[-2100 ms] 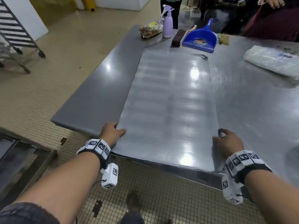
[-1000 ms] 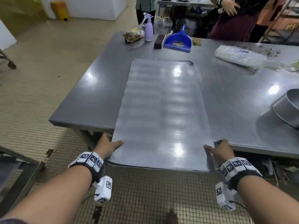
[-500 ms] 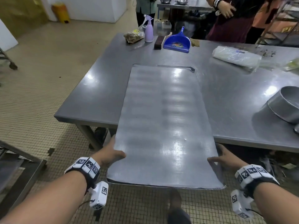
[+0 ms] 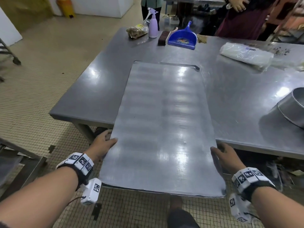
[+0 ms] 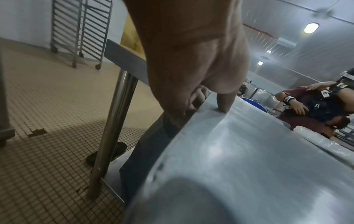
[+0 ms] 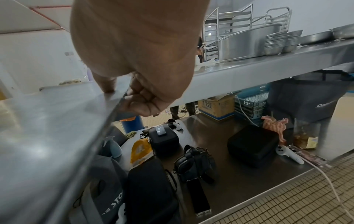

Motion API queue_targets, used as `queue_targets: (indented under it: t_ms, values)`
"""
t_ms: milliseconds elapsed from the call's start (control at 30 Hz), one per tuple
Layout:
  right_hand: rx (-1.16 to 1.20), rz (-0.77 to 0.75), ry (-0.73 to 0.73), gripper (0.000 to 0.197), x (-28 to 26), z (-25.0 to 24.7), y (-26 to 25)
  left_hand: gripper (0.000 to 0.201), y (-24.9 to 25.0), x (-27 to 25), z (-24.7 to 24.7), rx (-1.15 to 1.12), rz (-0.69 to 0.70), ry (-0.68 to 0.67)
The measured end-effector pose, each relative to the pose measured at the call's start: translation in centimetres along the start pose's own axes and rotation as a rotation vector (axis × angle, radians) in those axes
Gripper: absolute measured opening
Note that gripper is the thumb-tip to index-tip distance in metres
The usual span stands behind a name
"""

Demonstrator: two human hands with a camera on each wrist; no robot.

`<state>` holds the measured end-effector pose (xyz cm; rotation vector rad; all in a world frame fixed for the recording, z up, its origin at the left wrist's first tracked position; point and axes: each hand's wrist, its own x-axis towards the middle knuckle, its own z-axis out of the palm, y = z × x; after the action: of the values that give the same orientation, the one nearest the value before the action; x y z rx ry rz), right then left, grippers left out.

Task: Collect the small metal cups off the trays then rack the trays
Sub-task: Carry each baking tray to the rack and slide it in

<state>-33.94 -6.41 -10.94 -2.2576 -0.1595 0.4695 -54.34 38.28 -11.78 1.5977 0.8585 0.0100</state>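
A large flat metal tray (image 4: 161,122) lies lengthwise, its far end over the steel table (image 4: 92,89) and its near half sticking out past the table's front edge. My left hand (image 4: 103,143) grips the tray's left edge, thumb on top and fingers underneath, as the left wrist view shows on the tray (image 5: 239,151). My right hand (image 4: 225,155) grips the right edge the same way; in the right wrist view the thumb lies on the tray (image 6: 47,128) and the fingers curl below. Stacked small metal cups (image 6: 281,44) stand on the table at the right.
A blue dustpan (image 4: 182,37), a brush, a purple spray bottle (image 4: 153,23) and a plastic bag (image 4: 245,54) lie at the table's far side. A big metal tub (image 4: 291,109) sits at the right. People stand behind the table. Wheeled tray racks (image 5: 80,30) stand by the wall at the left. Bags fill the lower shelf (image 6: 239,174).
The tray has slid toward me off the table's front edge, held in both hands. I have stepped back, and more of the tray now hangs over the floor.
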Motion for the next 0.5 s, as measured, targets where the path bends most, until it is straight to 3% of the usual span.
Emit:
queue_targets:
  t_ms: [167, 267, 333, 400, 500]
  values:
    - [0.142, -0.008, 0.043, 0.019, -2.0, -0.1, -0.8, 0.045, 0.3, -1.4, -2.3, 0.034, -0.044, -0.127]
    - [0.310, 0.047, 0.075, 0.013, -3.4, -0.2, -0.9, 0.040, 1.7, -3.5, -3.4, 0.066, -0.038, -0.251]
    - [0.327, 0.047, 0.096, 0.017, -3.8, -0.3, -0.7, 0.036, 2.2, -4.3, -3.8, 0.073, -0.028, -0.262]
    - [0.341, 0.046, 0.105, 0.022, -3.9, -0.3, -0.7, 0.032, 2.4, -4.9, -3.4, 0.056, -0.009, -0.188]
    - [0.362, 0.037, 0.085, 0.032, -4.1, -0.5, -1.8, 0.016, 2.9, -5.2, -1.5, 0.052, 0.049, 0.050]
